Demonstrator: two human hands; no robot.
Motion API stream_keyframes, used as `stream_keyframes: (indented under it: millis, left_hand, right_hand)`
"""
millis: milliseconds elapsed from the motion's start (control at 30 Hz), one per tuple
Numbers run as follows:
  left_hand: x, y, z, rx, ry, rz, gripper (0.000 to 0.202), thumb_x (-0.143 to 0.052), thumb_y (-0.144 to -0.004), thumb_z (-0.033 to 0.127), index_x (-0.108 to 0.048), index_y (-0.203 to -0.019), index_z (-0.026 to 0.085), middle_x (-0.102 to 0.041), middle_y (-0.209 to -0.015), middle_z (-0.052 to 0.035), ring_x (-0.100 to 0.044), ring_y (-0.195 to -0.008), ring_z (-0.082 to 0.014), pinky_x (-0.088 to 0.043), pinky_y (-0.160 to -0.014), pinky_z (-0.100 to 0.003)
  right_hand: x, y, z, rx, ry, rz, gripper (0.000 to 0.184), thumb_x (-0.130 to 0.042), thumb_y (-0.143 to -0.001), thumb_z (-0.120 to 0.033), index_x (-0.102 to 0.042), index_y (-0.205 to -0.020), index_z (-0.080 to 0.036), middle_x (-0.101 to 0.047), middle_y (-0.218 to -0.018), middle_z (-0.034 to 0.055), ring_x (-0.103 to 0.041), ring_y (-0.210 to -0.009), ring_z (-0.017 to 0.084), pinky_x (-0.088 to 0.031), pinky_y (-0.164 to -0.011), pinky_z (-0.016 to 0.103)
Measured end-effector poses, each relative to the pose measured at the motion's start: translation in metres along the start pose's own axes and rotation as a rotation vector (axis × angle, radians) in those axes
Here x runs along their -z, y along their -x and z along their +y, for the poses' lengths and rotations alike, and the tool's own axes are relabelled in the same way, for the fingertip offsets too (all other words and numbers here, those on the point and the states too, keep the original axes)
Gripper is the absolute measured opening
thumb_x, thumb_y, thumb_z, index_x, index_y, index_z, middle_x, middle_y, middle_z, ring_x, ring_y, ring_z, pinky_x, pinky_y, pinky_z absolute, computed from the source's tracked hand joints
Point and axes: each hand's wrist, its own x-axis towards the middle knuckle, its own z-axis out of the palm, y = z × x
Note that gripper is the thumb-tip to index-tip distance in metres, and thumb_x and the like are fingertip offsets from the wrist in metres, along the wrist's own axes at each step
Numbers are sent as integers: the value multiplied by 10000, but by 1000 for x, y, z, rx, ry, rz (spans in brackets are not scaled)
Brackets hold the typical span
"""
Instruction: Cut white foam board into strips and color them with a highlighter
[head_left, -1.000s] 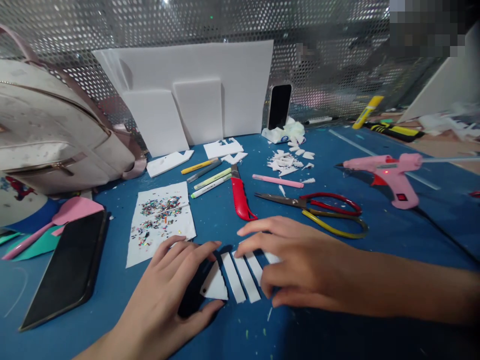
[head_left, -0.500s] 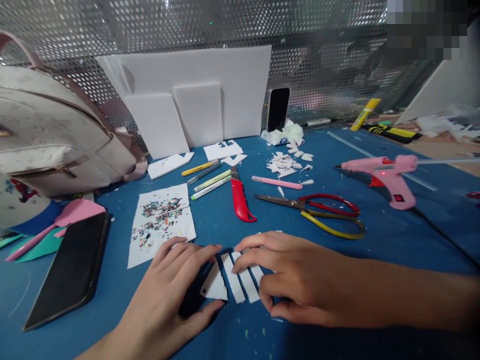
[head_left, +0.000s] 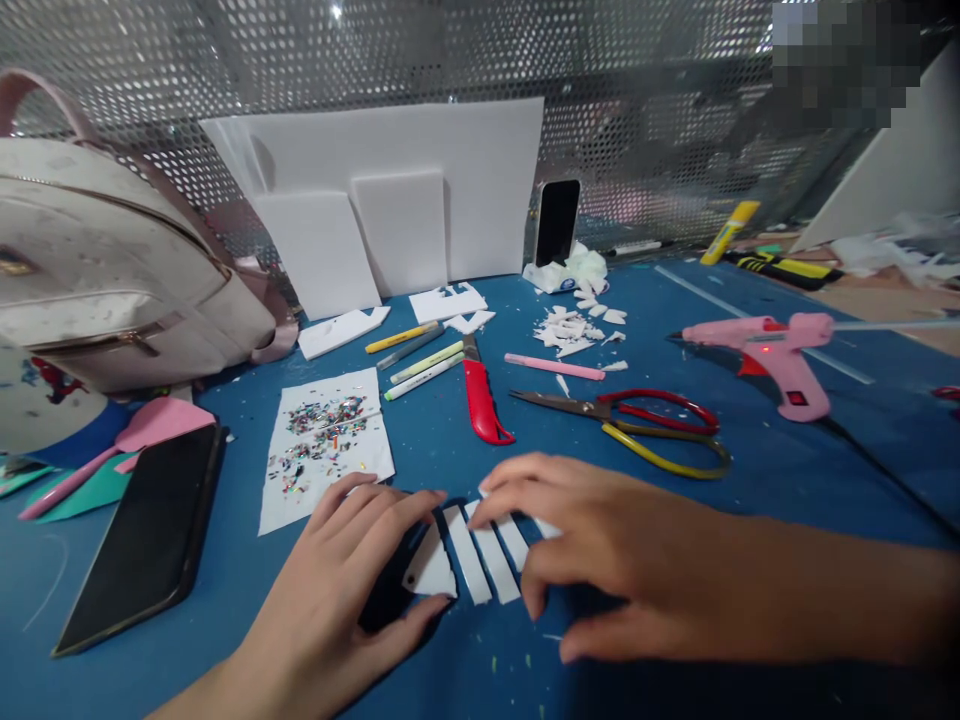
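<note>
My left hand point(head_left: 356, 570) curves around a white, roughly triangular foam-board piece point(head_left: 431, 568) with a small dark spot. The index fingertip meets its upper end and the thumb its lower corner. Beside that piece, several narrow white strips point(head_left: 468, 555) lie side by side, slightly slanted, with thin gaps between them. My right hand point(head_left: 600, 560) hovers over the right-hand strips, its fingers and thumb apart. Its index fingertip is at the top of one strip; whether it touches cannot be made out. The rightmost strips are partly hidden under the fingers.
Beyond the hands lie a red-handled knife point(head_left: 484, 400), scissors point(head_left: 622, 415), markers point(head_left: 427, 362) and white scraps point(head_left: 566, 328). A pink glue gun point(head_left: 776, 350) is at right. At left are sequins on paper point(head_left: 266, 500), a phone point(head_left: 142, 545) and a backpack point(head_left: 135, 270).
My right hand has loosened: its thumb has moved down away from the fingers, and the fingers have lifted slightly, showing more of the right-hand strips. My left hand stays around the triangular piece.
</note>
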Motion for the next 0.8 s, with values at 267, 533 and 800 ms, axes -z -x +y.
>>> stream_keyframes:
  millis: [267, 533, 800]
  left_hand:
    - [2, 0, -1, -18, -8, -10, 527, -619, -920, 362, -361, -1371, 270, -641, -1168, -43, -597, -1084, -221, -342, -1053, -440]
    - [1, -1, 0, -33, -13, 5, 499, -619, -920, 354, -378, -1347, 261, -644, -1180, -31, -609, -1071, -204, -331, -1068, -414]
    - [1, 1, 1, -12, 9, 21, 472, -570, -950, 361, -365, -1369, 288, -638, -1216, -26, -596, -1103, -201, -288, -1088, -405]
  right_hand:
    - [-15, -1, -9, 20, -10, -37, 106, -681, -912, -301, -741, -888, -217, -575, -1398, 38, -392, -1412, 262, -366, -1149, 419]
    - [3, -5, 14, 26, -19, 142, 177, -630, -955, -350, -711, -876, -213, -583, -1360, 58, -421, -1366, 245, -351, -1144, 413]
    - [48, 8, 85, -453, 713, 552, 435, -346, -991, -136, -562, -1368, -108, -476, -1483, 191, -335, -1416, 397, -289, -1112, 639]
